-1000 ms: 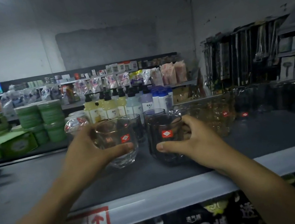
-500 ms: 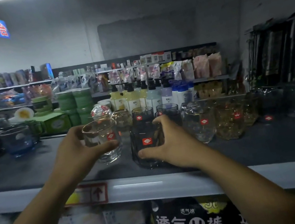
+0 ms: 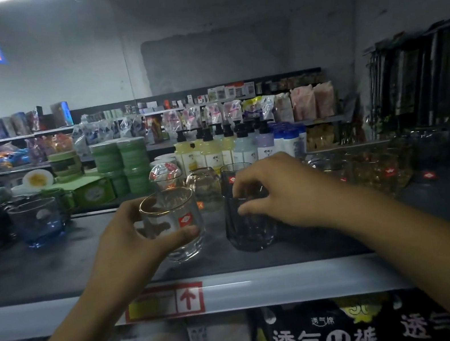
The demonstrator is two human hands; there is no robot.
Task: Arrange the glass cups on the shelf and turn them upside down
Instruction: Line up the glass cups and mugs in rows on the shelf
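left hand (image 3: 128, 241) still grips clear cup (image 3: 173, 224) | right hand (image 3: 287, 192) shifted atop dark cup (image 3: 249, 223) (fingertips pinching rim)

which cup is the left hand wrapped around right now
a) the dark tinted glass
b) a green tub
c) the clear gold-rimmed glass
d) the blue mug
c: the left hand grips the clear gold-rimmed glass, while the right hand rests on the dark tinted glass.
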